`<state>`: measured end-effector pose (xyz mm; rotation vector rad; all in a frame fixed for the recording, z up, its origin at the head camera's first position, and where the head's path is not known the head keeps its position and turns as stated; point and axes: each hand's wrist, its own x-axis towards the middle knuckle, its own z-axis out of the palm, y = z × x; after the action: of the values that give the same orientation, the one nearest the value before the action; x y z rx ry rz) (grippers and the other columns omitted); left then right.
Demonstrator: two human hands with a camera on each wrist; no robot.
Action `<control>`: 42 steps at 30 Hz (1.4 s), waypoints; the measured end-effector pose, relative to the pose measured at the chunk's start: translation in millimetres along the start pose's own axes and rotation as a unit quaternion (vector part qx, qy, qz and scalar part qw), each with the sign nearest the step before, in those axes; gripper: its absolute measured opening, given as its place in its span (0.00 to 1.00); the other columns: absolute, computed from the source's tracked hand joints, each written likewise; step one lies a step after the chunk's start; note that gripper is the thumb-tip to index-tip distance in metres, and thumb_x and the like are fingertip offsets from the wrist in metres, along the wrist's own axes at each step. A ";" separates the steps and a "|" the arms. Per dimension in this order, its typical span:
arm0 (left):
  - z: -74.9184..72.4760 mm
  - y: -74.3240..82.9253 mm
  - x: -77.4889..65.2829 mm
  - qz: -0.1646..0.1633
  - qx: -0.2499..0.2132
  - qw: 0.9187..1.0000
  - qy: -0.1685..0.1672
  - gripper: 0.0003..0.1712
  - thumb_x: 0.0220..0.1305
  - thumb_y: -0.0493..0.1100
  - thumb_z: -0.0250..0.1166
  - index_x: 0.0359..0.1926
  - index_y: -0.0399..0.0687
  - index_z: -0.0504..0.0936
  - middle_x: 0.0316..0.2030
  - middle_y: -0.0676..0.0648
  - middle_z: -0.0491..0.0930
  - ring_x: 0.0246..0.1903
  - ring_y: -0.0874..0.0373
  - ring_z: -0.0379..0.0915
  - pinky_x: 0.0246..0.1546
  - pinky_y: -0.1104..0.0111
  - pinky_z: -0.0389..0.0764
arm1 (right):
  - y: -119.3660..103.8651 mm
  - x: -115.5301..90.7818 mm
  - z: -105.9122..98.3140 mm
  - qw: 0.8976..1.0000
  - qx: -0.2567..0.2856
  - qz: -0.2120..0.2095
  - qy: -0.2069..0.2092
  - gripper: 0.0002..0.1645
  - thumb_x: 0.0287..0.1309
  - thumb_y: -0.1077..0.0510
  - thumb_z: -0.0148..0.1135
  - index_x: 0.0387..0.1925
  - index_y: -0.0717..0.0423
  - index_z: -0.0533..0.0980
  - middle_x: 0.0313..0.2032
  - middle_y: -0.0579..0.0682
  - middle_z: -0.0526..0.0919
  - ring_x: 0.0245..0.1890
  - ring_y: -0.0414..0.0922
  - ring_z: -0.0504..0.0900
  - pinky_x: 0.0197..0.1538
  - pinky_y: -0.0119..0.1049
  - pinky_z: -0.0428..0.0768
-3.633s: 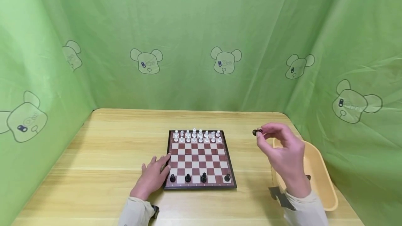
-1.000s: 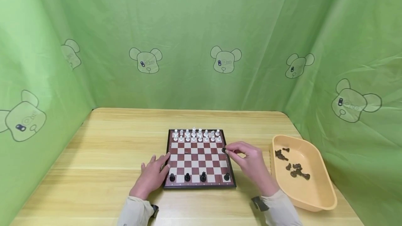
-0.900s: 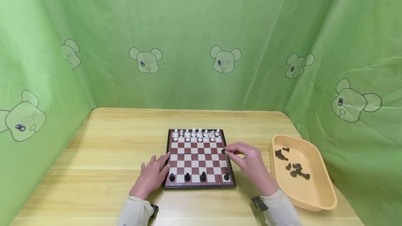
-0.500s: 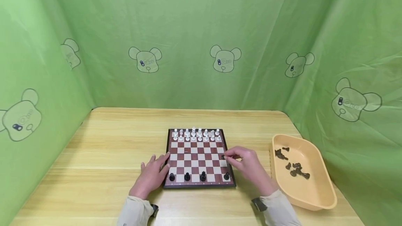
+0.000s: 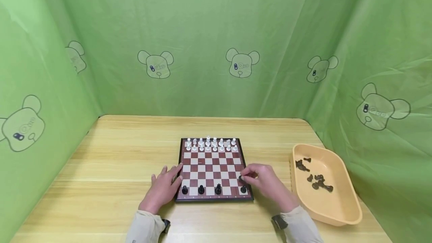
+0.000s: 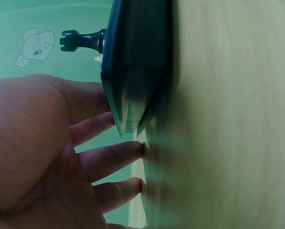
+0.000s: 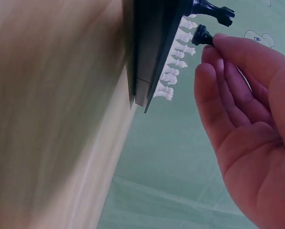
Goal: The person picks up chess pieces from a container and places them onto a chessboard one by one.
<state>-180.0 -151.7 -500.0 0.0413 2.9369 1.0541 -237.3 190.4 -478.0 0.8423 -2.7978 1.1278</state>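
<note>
My right hand pinches a black chess pawn between thumb and fingertips. In the head view, the pawn is over the right-hand column of the chessboard, just beyond a black rook in the near corner. The right wrist view shows the pawn's base apart from the board surface. My left hand rests at the board's left side, its thumb and index finger against the edge and other fingertips on the table. Black pieces, including a king and another rook, stand along the near row.
White chess pieces fill two rows at the board's far side. A yellow plastic bin with several loose black pieces stands right of my right hand. Green curtains enclose the wooden table at the back and sides.
My right hand has carried the pawn from near the bin to the board's right side, then along that column toward the near row. My left hand has stayed at the board's left edge.
</note>
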 end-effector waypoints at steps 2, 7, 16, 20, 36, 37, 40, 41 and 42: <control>-0.1 0.4 -0.1 0.000 0.000 1.000 0.000 0.28 0.79 0.46 0.55 0.76 0.48 0.69 0.72 0.33 0.68 0.75 0.27 0.50 0.69 0.24 0.38 | 0.6 -0.4 0.4 1.000 0.006 0.013 -0.012 0.07 0.58 0.70 0.70 0.39 0.60 0.85 0.37 0.49 0.89 0.36 0.41 0.85 0.42 0.29 0.86; -0.1 0.3 0.1 -0.002 0.001 1.000 -0.001 0.29 0.79 0.46 0.55 0.76 0.49 0.68 0.72 0.33 0.68 0.75 0.28 0.50 0.69 0.25 0.38 | 2.5 -1.9 0.9 0.999 0.007 0.023 -0.030 0.05 0.59 0.68 0.70 0.38 0.59 0.85 0.36 0.49 0.88 0.35 0.40 0.85 0.41 0.28 0.86; -0.2 0.0 1.3 -0.004 -0.002 1.000 0.000 0.29 0.79 0.47 0.55 0.76 0.49 0.68 0.72 0.34 0.67 0.76 0.28 0.49 0.69 0.25 0.37 | 5.4 -2.4 2.9 0.999 0.008 0.017 -0.036 0.04 0.60 0.66 0.70 0.37 0.57 0.85 0.35 0.47 0.88 0.36 0.39 0.85 0.43 0.31 0.87; -1.0 0.0 1.5 -0.002 -0.001 1.000 0.001 0.29 0.79 0.47 0.55 0.76 0.49 0.68 0.72 0.34 0.67 0.75 0.28 0.50 0.69 0.25 0.38 | 5.9 -2.0 3.4 0.999 0.005 0.020 -0.038 0.06 0.59 0.66 0.71 0.36 0.54 0.85 0.35 0.44 0.88 0.37 0.39 0.85 0.46 0.33 0.87; 1.8 -0.6 1.6 -0.006 -0.005 1.000 -0.004 0.29 0.79 0.47 0.55 0.77 0.49 0.67 0.73 0.34 0.67 0.76 0.29 0.49 0.70 0.26 0.36 | 4.1 -7.2 -17.0 0.996 0.009 0.071 -0.046 0.11 0.65 0.63 0.67 0.48 0.52 0.86 0.47 0.47 0.89 0.48 0.45 0.86 0.59 0.51 0.83; 1.7 -0.5 1.4 -0.005 -0.006 1.000 -0.004 0.29 0.79 0.47 0.55 0.77 0.49 0.68 0.73 0.33 0.67 0.76 0.28 0.49 0.69 0.25 0.36 | 3.3 -7.8 -21.2 0.996 0.014 0.076 -0.045 0.11 0.66 0.62 0.66 0.49 0.53 0.86 0.48 0.48 0.89 0.48 0.45 0.86 0.58 0.51 0.84; 1.2 -0.6 1.3 -0.003 -0.008 1.000 -0.003 0.29 0.79 0.46 0.55 0.76 0.48 0.68 0.72 0.33 0.67 0.76 0.28 0.49 0.69 0.25 0.37 | 2.5 -9.1 -35.8 0.996 0.010 0.083 -0.040 0.12 0.67 0.60 0.66 0.51 0.56 0.85 0.47 0.49 0.89 0.46 0.44 0.86 0.56 0.48 0.85; 0.9 -0.5 1.2 -0.003 -0.008 1.000 -0.003 0.29 0.79 0.46 0.55 0.77 0.48 0.68 0.72 0.33 0.67 0.76 0.28 0.49 0.69 0.25 0.37 | 3.3 -9.3 -41.0 0.996 0.001 0.079 -0.039 0.13 0.68 0.59 0.66 0.51 0.57 0.85 0.47 0.50 0.89 0.46 0.44 0.86 0.55 0.48 0.85; 0.6 -0.5 1.3 -0.003 -0.009 1.000 -0.003 0.29 0.79 0.46 0.55 0.77 0.48 0.68 0.72 0.33 0.67 0.76 0.27 0.49 0.69 0.25 0.37 | 4.0 -9.5 -46.3 0.996 -0.011 0.075 -0.038 0.13 0.68 0.58 0.65 0.51 0.58 0.84 0.47 0.50 0.89 0.46 0.45 0.86 0.55 0.48 0.85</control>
<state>-181.2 -151.7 -500.8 0.0353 2.9211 1.0767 -239.7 227.3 -448.2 0.6974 -2.9737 1.1032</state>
